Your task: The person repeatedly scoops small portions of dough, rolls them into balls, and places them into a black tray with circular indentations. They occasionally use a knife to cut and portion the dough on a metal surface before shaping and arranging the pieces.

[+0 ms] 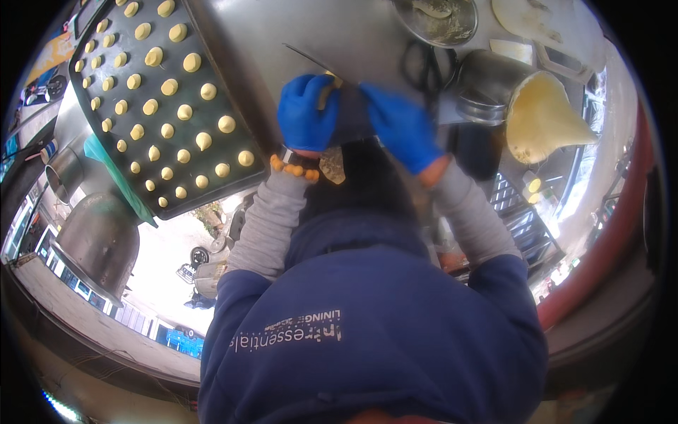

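Note:
My left hand [307, 114], in a blue glove, is closed around a thin, dark, blade-like tool [307, 56] smeared with yellow batter. The tool's tip points away to the upper left; which tool it is cannot be told. A hand's width to the right, my right hand [401, 126], also gloved in blue and blurred, has its fingertips drawn together. Whether anything is between them is unclear. Both hands are over the near edge of a steel worktop [249, 32]. Left of them lies a dark baking tray [212, 122] bearing rows of piped yellow dollops [169, 87].
To the right are black-handled scissors [430, 69] and a steel pitcher [482, 74] beside a batter-coated, open piping bag [540, 119]. A smeared steel bowl [466, 32] stands at the back right. At the left are a green plastic sheet [119, 175] and a large steel pot [100, 244].

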Tool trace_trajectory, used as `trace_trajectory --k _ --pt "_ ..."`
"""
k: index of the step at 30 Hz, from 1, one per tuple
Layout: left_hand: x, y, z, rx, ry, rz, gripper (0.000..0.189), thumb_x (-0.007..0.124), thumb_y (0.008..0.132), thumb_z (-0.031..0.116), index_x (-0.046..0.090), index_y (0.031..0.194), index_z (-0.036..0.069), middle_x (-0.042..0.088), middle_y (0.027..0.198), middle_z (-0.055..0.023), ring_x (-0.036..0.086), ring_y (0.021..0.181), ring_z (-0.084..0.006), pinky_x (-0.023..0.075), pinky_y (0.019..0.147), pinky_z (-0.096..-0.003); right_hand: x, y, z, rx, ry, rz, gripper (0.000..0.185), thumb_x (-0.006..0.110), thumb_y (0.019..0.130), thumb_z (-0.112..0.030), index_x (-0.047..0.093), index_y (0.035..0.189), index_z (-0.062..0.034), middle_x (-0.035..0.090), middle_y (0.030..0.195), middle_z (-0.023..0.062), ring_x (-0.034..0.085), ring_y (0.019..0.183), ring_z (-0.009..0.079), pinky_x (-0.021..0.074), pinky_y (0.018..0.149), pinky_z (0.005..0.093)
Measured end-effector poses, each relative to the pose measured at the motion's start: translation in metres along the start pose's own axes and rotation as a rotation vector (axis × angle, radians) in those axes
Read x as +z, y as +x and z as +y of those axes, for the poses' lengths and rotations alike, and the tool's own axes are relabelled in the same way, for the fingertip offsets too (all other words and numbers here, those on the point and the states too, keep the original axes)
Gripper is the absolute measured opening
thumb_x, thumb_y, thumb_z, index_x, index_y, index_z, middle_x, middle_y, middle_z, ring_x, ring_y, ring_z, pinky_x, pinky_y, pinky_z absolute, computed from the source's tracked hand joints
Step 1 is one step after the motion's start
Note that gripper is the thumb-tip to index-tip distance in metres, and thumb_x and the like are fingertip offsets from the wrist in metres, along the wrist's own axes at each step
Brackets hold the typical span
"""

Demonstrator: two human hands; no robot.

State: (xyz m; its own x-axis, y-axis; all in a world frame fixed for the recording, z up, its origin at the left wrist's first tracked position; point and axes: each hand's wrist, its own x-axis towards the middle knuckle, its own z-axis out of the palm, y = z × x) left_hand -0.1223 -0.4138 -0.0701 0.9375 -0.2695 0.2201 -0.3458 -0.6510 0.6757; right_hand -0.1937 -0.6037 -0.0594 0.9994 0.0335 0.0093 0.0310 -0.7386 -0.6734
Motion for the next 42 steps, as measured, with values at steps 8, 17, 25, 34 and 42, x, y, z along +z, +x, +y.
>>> trace_trajectory --k 8,17,25,34,42 --pt "0.002 0.001 -0.005 0.042 -0.014 -0.076 0.030 0.080 0.079 0.012 0.072 0.109 0.013 0.066 0.109 -0.0127 0.065 0.097 -0.0343 0.0554 0.078 -0.0408 -0.024 0.001 -0.017 0.068 -0.113 -0.095 0.045 0.062 0.093 -0.012 0.061 0.138 -0.0175 0.068 0.089 0.0127 0.069 0.072 0.0318 0.0577 0.062 0.0405" --pt "0.002 0.002 -0.013 0.098 -0.012 -0.112 0.037 0.080 0.080 0.012 0.069 0.115 0.005 0.065 0.108 -0.0150 0.067 0.089 -0.0348 0.0552 0.072 -0.0400 -0.043 0.004 -0.026 0.097 -0.096 -0.197 0.048 0.061 0.092 -0.012 0.060 0.139 -0.0178 0.067 0.090 0.0111 0.069 0.073 0.0308 0.0576 0.062 0.0389" --pt "0.000 0.000 -0.013 0.015 -0.033 -0.166 0.037 0.082 0.079 0.013 0.071 0.114 0.009 0.065 0.112 -0.0154 0.066 0.097 -0.0358 0.0548 0.078 -0.0412 -0.048 0.006 -0.025 0.101 -0.083 -0.260 0.047 0.060 0.096 -0.008 0.058 0.143 -0.0156 0.064 0.086 0.0117 0.065 0.072 0.0283 0.0546 0.062 0.0376" --pt "0.002 -0.001 -0.015 0.000 -0.069 -0.170 0.032 0.082 0.078 0.012 0.073 0.108 0.010 0.065 0.113 -0.0148 0.064 0.100 -0.0356 0.0532 0.082 -0.0419 -0.046 0.008 -0.021 0.107 -0.103 -0.283 0.040 0.058 0.096 -0.008 0.061 0.135 -0.0105 0.067 0.089 0.0140 0.067 0.072 0.0313 0.0555 0.062 0.0385" --pt "0.002 0.002 -0.014 0.049 -0.074 -0.142 0.030 0.083 0.079 0.010 0.072 0.107 0.008 0.065 0.110 -0.0134 0.065 0.097 -0.0336 0.0537 0.081 -0.0399 -0.028 0.011 -0.007 0.048 -0.090 -0.262 0.042 0.062 0.090 -0.008 0.060 0.132 -0.0074 0.066 0.089 0.0133 0.069 0.073 0.0309 0.0568 0.062 0.0376"
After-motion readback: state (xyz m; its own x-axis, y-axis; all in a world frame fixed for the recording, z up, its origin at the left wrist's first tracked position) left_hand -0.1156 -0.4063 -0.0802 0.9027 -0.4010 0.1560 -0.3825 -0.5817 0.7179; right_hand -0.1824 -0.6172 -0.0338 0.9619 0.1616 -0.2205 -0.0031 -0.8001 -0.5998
